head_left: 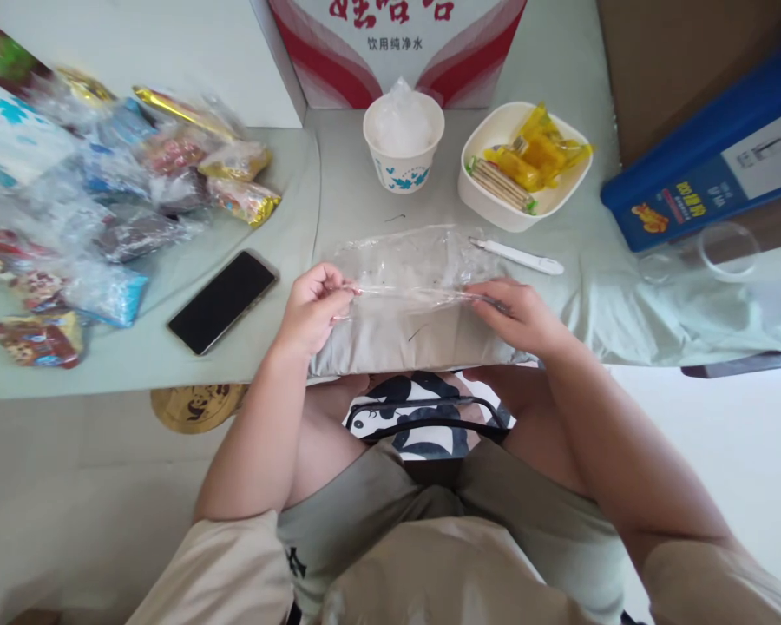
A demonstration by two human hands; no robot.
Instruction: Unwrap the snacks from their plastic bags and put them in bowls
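Note:
A clear plastic bag [403,260] lies spread over the cloth in front of me, its near edge pulled straight between both hands. My left hand [316,311] pinches that edge at its left end. At the right end, my right hand [517,314] grips the same edge between thumb and fingers. Just beyond my right hand rests a white utility knife [521,256], touching or very close to the bag's far right corner. Whether anything is inside the bag I cannot make out; it looks flat and see-through.
Left of my hands lie a black phone [223,301] and a heap of wrapped snacks [136,174]. Farther back stand a paper cup [403,161] stuffed with clear plastic and a white bowl [495,208] with yellow packets and sticks. A blue box [703,165] and clear lid [729,252] are right.

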